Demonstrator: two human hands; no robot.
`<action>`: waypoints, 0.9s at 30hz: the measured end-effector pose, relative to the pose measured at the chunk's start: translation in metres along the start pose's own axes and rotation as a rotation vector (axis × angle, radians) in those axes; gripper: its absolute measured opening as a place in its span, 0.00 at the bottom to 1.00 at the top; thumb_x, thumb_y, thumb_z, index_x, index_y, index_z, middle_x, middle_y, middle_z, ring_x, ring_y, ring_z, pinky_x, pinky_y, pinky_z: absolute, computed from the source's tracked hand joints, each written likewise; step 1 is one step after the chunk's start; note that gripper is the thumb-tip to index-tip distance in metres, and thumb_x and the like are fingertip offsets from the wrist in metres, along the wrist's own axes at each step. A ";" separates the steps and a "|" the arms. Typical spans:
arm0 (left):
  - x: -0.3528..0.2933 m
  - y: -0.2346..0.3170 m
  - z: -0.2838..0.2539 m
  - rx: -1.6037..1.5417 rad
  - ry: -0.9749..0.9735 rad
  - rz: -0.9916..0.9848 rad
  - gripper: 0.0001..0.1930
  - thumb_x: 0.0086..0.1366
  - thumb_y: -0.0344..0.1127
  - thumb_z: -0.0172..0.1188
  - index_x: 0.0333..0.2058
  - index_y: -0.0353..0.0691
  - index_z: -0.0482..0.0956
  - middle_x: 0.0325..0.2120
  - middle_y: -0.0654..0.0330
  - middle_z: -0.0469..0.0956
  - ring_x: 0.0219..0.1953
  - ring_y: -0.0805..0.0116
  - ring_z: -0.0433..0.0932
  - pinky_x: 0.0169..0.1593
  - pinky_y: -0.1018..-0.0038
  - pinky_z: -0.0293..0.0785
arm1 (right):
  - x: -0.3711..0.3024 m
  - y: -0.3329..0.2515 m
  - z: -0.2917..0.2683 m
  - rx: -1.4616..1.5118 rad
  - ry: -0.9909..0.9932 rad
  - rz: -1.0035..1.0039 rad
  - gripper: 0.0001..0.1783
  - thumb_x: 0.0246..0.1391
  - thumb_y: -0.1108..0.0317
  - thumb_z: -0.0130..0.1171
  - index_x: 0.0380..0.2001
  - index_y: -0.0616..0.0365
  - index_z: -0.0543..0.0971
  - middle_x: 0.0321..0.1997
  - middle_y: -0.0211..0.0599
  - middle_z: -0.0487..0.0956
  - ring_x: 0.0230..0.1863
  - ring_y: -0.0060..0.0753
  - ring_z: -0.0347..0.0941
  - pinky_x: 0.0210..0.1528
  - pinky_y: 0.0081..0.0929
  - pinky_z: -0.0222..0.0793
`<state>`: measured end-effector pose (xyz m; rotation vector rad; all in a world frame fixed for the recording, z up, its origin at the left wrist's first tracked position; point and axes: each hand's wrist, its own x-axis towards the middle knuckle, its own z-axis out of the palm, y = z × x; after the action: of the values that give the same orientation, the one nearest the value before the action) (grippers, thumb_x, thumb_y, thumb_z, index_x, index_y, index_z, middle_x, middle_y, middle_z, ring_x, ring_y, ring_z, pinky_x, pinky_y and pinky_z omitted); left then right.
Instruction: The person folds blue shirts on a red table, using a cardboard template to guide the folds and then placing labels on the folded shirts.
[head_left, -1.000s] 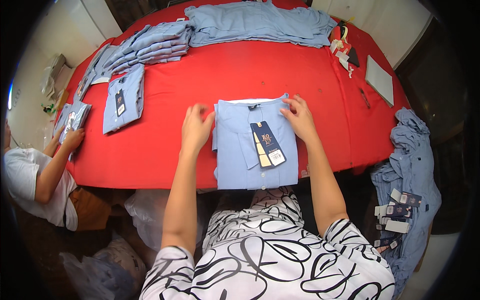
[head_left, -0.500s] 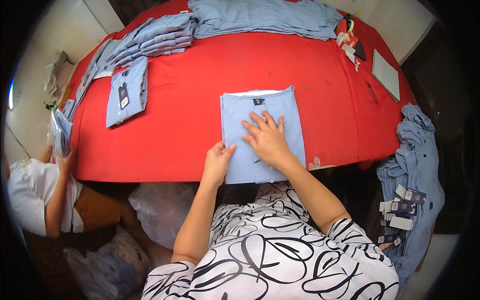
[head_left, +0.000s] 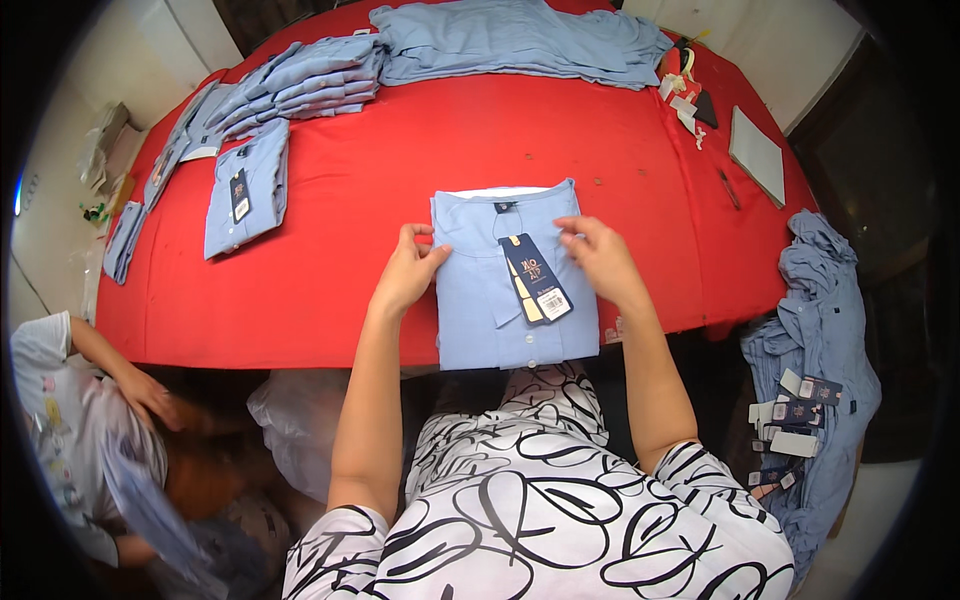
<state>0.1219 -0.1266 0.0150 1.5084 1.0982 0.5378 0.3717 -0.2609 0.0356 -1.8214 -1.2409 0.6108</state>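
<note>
A folded light-blue shirt (head_left: 468, 305) lies in front of me at the near edge of the table, its neckline away from me and a white sheet showing behind the collar. A dark-blue hang tag (head_left: 535, 278) on a string rests over its front, with small buttons below. My left hand (head_left: 408, 272) is closed at the shirt's upper left edge, thumb on the cloth. At the upper right edge my right hand (head_left: 602, 262) is closed with bent fingers and thumb on the fabric.
A red-covered table (head_left: 350, 220) carries a tagged folded shirt (head_left: 262, 190), a shirt pile (head_left: 310, 85), spread shirts (head_left: 510, 45) and a white pad (head_left: 757, 155). More shirts with tags (head_left: 815, 300) hang at the right. A co-worker (head_left: 75, 420) handles a blue garment at the lower left.
My right hand has moved from the shirt's front to its right edge, and my left hand further up the left edge. The hang tag now lies uncovered. The co-worker's packed garment has gone down off the table.
</note>
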 end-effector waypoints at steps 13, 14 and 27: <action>0.036 -0.002 -0.001 -0.345 -0.103 0.009 0.23 0.59 0.19 0.54 0.55 0.34 0.73 0.46 0.52 0.74 0.45 0.67 0.76 0.48 0.76 0.74 | 0.068 0.071 0.005 0.301 0.015 0.169 0.15 0.57 0.72 0.56 0.47 0.63 0.77 0.42 0.40 0.79 0.43 0.35 0.76 0.46 0.29 0.72; 0.042 -0.011 0.001 -0.351 -0.127 0.031 0.24 0.59 0.21 0.53 0.56 0.34 0.72 0.50 0.50 0.73 0.48 0.65 0.74 0.53 0.71 0.72 | 0.072 0.077 0.004 0.436 -0.046 0.183 0.15 0.57 0.72 0.55 0.47 0.63 0.76 0.42 0.39 0.79 0.42 0.33 0.76 0.45 0.28 0.72; 0.026 -0.012 -0.038 0.103 0.145 0.340 0.32 0.58 0.23 0.58 0.63 0.39 0.64 0.66 0.46 0.57 0.69 0.55 0.57 0.68 0.67 0.55 | 0.084 -0.014 0.007 0.544 -0.348 0.079 0.35 0.48 0.85 0.56 0.62 0.66 0.67 0.62 0.45 0.70 0.60 0.34 0.67 0.62 0.27 0.63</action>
<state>0.0983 -0.0861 0.0074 1.7828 0.9951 0.8457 0.3926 -0.1796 0.0482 -1.3436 -1.0815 1.2183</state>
